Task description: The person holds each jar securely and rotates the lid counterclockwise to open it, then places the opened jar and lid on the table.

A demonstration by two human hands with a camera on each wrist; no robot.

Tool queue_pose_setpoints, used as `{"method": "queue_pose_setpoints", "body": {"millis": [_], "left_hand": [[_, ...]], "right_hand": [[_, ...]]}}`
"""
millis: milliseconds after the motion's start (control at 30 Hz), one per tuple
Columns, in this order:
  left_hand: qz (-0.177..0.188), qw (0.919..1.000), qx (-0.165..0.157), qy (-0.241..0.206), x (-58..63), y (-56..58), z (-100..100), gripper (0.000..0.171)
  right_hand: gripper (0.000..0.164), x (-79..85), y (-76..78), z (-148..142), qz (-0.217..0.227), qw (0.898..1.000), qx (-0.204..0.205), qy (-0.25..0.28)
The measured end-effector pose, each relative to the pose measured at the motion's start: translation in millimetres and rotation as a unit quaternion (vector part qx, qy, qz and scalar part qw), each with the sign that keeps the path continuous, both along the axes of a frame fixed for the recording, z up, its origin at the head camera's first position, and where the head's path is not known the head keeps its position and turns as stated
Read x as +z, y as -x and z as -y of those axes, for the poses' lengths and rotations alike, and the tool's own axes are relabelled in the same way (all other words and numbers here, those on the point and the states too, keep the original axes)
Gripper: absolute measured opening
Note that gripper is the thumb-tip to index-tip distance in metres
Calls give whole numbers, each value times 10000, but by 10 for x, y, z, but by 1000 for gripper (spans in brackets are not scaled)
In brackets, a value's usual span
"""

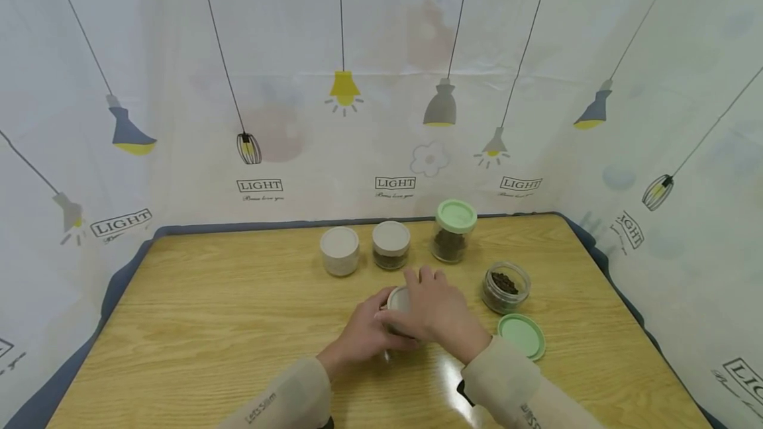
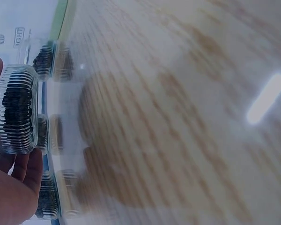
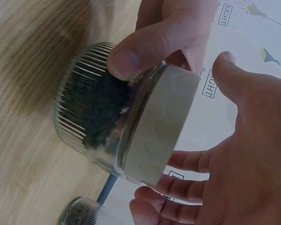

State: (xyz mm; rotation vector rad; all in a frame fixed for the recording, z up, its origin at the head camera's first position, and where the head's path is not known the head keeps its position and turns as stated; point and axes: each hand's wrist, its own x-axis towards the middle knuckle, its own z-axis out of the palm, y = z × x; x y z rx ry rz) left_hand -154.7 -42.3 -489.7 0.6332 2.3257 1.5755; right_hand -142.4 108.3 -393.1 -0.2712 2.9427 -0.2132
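Near the table's middle, my left hand (image 1: pixel 366 331) grips a ribbed glass jar (image 3: pixel 96 105) by its side, thumb across the glass. Dark contents show through its wall, and a white lid (image 3: pixel 164 122) sits on top. The jar tilts in the right wrist view. Over the lid is my right hand (image 1: pixel 438 308), its fingers spread loosely about the rim. Fingertips touch or nearly touch the lid's lower edge in the right wrist view, while the thumb stands apart from it. In the left wrist view the jar (image 2: pixel 17 108) appears at the left edge.
Behind the hands stand two white-lidded jars (image 1: pixel 340 251) (image 1: pixel 391 247) and a taller jar with a green lid (image 1: pixel 456 216). To the right are a lidless jar (image 1: pixel 499 302) holding dark bits and a loose green lid (image 1: pixel 522 336). Printed cloth (image 1: pixel 310 204) borders the wooden table (image 1: pixel 238 310).
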Motion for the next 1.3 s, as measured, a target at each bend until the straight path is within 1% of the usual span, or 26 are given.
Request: {"method": "queue_pose_setpoints", "body": {"millis": [133,267,333,400,467,567,633,700,767,867,967,1033,1133,1200,1300], "left_hand": [[65,10000,-48,7,-2,11,7,83],[294,9995,-49,-51,-12,10,2,83],[372,9992,-49,-101,-14,6,0,84],[340,9994,-43,-89,-12,3,0,86],[227,9997,-8,-5,-13,0,4,89],[63,9998,76,150,-18,-2,8,94],[32,9998,112,185,-22,-3,9,95],[57,9997,112,189,-23,-3,9,92],[41,9997,105,223,-23,-3,10,89],[19,9997,93,240,-27,5,15,85],[63,9997,95,221,-41,10,25,85],[132,9997,78,203,-52,8,28,88],[116,9996,68,246,-64,1,25,91],[113,9998,81,170,-64,-2,17,90],[127,9998,118,64,-64,-5,8,89]], "right_hand": [[95,-20,-1,9,67,9998,168,-25],[82,-18,4,10,188,9993,300,72],[76,-10,6,-1,198,9987,441,145],[72,0,9,-23,195,9973,669,229],[69,19,17,-45,202,9944,988,311],[68,56,35,-72,283,9880,1461,417],[67,81,43,-83,366,9835,1708,478],[68,98,48,-89,435,9801,1863,523],[72,112,46,-95,522,9783,1921,575],[82,121,47,-100,508,9798,1847,568],[87,124,46,-95,314,9858,1590,437],[84,125,42,-86,182,9905,1321,347],[82,118,33,-73,92,9956,921,146],[81,107,24,-66,51,9976,694,72],[83,89,14,-57,18,9988,479,14]]}}
